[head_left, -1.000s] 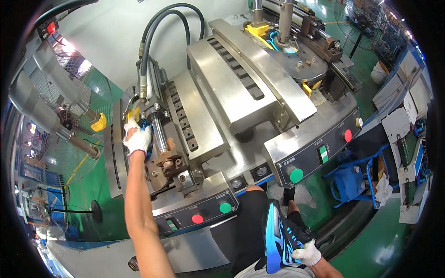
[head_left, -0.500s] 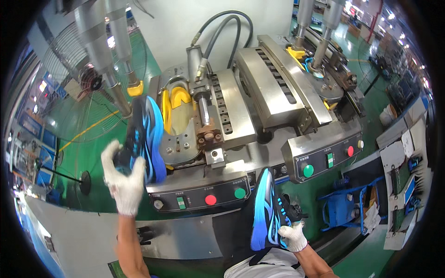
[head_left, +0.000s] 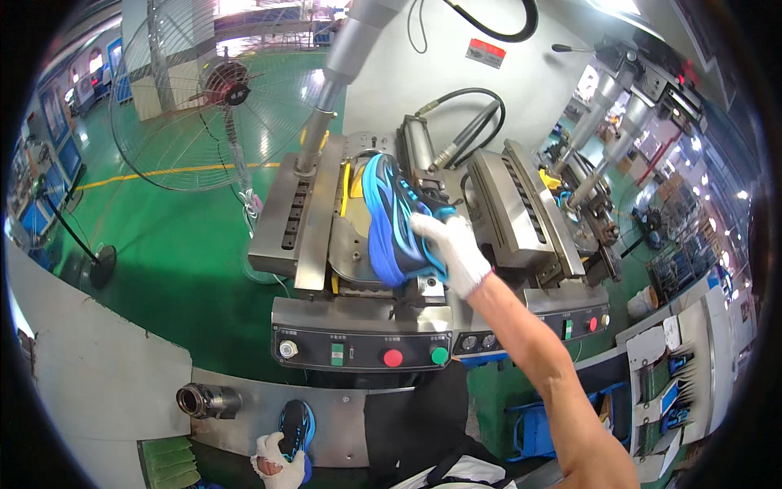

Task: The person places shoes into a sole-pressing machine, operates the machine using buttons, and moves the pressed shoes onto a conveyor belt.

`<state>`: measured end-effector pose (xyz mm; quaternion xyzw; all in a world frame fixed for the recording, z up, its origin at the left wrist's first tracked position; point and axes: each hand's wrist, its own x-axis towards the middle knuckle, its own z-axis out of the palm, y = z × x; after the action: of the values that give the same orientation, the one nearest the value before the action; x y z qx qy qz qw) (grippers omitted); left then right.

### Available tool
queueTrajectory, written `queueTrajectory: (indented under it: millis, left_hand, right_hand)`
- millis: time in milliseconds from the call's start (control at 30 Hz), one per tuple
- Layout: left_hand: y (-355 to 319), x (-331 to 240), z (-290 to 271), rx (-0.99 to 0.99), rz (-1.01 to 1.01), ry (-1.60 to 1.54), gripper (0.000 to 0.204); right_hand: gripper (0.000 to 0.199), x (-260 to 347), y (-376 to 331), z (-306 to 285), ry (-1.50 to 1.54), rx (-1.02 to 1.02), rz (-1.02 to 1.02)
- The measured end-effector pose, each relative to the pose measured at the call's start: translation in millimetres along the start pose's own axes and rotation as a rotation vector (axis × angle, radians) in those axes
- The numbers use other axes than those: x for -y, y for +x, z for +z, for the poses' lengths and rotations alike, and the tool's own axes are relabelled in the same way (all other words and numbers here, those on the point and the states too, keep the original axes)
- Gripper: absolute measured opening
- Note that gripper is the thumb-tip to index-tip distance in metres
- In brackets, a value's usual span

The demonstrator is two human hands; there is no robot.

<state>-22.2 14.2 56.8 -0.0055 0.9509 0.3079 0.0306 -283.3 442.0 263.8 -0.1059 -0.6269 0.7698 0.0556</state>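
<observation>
My right hand [head_left: 450,251], in a white knit glove, grips a black and blue running shoe [head_left: 391,224] by its upper near the heel. The shoe is tilted, its bright blue-to-violet sole facing left, in front of the left station of a metal press machine [head_left: 342,310]. A yellow pad [head_left: 357,184] shows partly behind the shoe. Low at the front, my gloved left hand [head_left: 277,464] closes round the near end of a second matching shoe [head_left: 296,424]. That shoe is at the metal ledge [head_left: 338,428]; I cannot tell whether it rests on it.
Below the press is a control panel [head_left: 371,349] with red and green buttons. A metal cylinder [head_left: 208,401] lies on the ledge's left. A caged fan [head_left: 224,85] stands at the left. Further right are a second press station [head_left: 517,208] and a blue cart [head_left: 533,428].
My right hand has raised its shoe from the front up to the left press station. My left hand has lowered the other shoe from beside the press to the ledge. The view has shifted.
</observation>
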Motion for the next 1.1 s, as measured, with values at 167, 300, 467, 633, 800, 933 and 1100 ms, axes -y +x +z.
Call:
queueTrajectory:
  millis: [167, 300, 467, 633, 800, 933, 1100]
  left_hand:
    - [4.3, 27.3, 21.3, -0.009, 0.109, 0.102, 0.054]
    - [-1.2, 44.4, 28.9, -0.06, 0.171, 0.008, 0.054]
    - [1.2, 51.5, 33.7, -0.011, 0.222, -0.067, 0.053]
    - [8.9, 41.7, 29.5, -0.046, 0.221, -0.049, 0.051]
    - [20.6, 33.1, 41.0, -0.057, 0.312, -0.086, 0.048]
    - [13.7, 32.3, 39.6, -0.045, 0.216, -0.072, 0.048]
    - [14.6, 29.5, 45.4, -0.063, 0.267, -0.083, 0.05]
  right_hand:
    - [0.017, -11.3, 140.1, 14.6, -0.14, -0.061, 0.142]
    - [0.028, -45.9, 203.4, 45.8, -0.5, -0.191, 0.148]
    - [0.046, -94.7, 276.2, 1.4, -1.059, -0.213, 0.083]
    - [0.05, -118.6, 245.2, 39.2, -1.519, -0.288, -0.096]
    - [0.059, -89.0, 230.2, 16.3, -1.375, -0.154, 0.028]
    - [0.086, -56.1, 96.9, 78.4, -1.24, -0.09, -0.394]
    - [0.081, -80.9, -114.9, 16.2, -0.891, 0.236, -0.805]
